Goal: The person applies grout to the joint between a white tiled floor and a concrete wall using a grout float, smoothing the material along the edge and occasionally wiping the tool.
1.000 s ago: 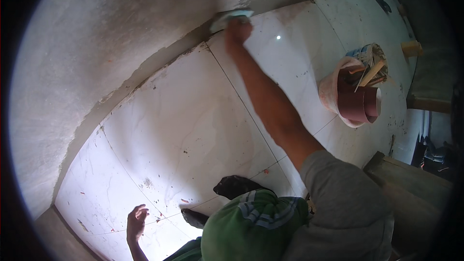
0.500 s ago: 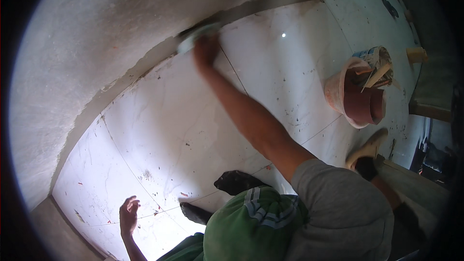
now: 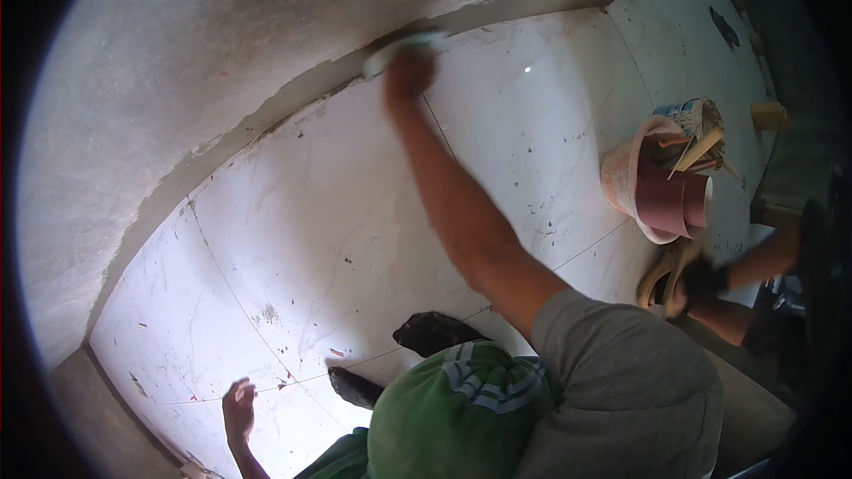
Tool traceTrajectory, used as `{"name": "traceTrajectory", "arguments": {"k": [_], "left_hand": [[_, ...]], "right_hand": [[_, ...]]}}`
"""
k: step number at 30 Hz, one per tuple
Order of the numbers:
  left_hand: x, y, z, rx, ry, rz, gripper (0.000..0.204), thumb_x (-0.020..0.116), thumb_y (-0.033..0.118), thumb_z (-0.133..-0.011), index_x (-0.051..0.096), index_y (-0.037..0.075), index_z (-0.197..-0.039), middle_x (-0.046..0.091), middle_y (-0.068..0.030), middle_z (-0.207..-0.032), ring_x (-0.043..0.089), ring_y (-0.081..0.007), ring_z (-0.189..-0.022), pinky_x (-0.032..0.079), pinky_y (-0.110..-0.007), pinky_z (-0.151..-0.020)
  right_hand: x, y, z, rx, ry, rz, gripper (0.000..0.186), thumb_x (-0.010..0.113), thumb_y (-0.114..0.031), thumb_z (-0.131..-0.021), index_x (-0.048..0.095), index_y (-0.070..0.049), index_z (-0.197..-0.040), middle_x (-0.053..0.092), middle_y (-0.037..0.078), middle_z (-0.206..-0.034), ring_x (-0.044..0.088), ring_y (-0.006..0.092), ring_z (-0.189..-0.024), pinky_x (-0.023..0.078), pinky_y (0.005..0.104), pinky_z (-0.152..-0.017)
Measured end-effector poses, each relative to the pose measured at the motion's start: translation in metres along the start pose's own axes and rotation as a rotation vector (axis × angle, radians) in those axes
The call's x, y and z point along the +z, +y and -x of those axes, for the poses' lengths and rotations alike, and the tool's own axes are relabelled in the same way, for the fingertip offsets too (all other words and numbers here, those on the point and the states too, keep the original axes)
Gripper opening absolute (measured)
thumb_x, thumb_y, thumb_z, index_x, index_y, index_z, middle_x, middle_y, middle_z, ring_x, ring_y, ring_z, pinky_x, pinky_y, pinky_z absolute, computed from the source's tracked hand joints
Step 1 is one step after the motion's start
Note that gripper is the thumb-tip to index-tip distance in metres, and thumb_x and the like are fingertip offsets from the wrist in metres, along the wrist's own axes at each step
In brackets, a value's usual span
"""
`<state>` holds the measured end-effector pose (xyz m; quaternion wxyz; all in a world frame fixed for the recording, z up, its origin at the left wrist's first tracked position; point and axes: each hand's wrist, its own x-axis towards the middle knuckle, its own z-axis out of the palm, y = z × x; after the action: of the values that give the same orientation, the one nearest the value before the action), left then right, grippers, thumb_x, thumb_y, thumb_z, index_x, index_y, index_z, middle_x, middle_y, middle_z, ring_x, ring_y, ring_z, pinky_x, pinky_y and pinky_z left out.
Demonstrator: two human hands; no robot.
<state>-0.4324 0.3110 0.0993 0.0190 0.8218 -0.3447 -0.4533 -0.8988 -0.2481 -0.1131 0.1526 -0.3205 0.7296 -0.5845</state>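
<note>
Holding nothing with the left grip [image 3: 239, 411], at lower left, loosely curled over the white tile floor [image 3: 302, 222]. Toward the upper middle, grasping a pale flat tool [image 3: 380, 58], blurred, with the right grip [image 3: 411, 73], at the foot of the grey wall [image 3: 191, 71]. Farther right, on to a pink bucket [image 3: 619, 179] with a reddish curled sheet [image 3: 660, 202], just beside a blue-and-white pail [image 3: 678, 113].

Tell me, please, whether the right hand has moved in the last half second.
Yes, rightward: the right hand was left of the dark tile joint then; now it covers the joint's upper end.
</note>
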Motion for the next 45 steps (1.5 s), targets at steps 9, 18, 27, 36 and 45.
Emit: {"name": "traceTrajectory", "arguments": {"k": [9,18,27,36,45], "left_hand": [[-0.040,-0.054,0.030,-0.164,0.161,0.051,0.038,0.059,0.013,-0.105,0.063,-0.004,-0.139,0.075,-0.0190,-0.116,0.075,-0.0275,-0.104,0.057,-0.039,-0.094],[-0.004,0.018,-0.005,-0.046,0.019,0.023,0.035,0.063,0.018,-0.106,0.066,-0.004,-0.133,0.077,-0.0150,-0.112,0.074,-0.0228,-0.100,0.057,-0.037,-0.093],[-0.035,-0.059,0.023,-0.092,0.099,0.069,0.039,0.063,0.021,-0.106,0.063,0.004,-0.141,0.077,-0.0124,-0.116,0.075,-0.0234,-0.102,0.055,-0.037,-0.086],[-0.004,0.013,0.024,-0.098,0.073,0.124,0.036,0.061,0.013,-0.104,0.065,-0.006,-0.135,0.076,-0.0176,-0.115,0.074,-0.0242,-0.102,0.056,-0.035,-0.097],[-0.021,-0.106,0.086,-0.407,0.139,0.151,0.041,0.061,0.015,-0.102,0.064,0.000,-0.140,0.076,-0.0129,-0.116,0.074,-0.0220,-0.100,0.054,-0.033,-0.083]], "right_hand": [[-0.037,-0.042,-0.083,0.035,0.007,-0.200,0.031,0.056,-0.021,-0.105,0.059,0.008,-0.113,0.068,0.023,-0.106,0.066,0.0338,-0.098,0.056,0.0488,-0.086],[0.044,0.029,0.058,-0.112,0.148,0.153,0.061,0.061,-0.034,-0.104,0.049,0.007,-0.148,0.061,0.032,-0.140,0.058,0.0436,-0.135,0.042,0.0458,-0.119],[-0.005,-0.026,-0.012,-0.109,0.016,-0.018,0.060,0.051,-0.034,-0.110,0.047,0.015,-0.143,0.056,0.037,-0.140,0.056,0.0468,-0.131,0.043,0.0514,-0.114],[0.047,-0.064,0.240,0.132,-0.460,-0.075,0.055,0.060,-0.026,-0.104,0.050,0.010,-0.145,0.061,0.032,-0.142,0.061,0.0425,-0.135,0.051,0.0475,-0.109],[0.009,-0.008,0.054,-0.039,-0.129,-0.215,0.037,0.061,-0.032,-0.108,0.065,0.000,-0.126,0.070,0.017,-0.114,0.067,0.0300,-0.108,0.053,0.0458,-0.101]]}}
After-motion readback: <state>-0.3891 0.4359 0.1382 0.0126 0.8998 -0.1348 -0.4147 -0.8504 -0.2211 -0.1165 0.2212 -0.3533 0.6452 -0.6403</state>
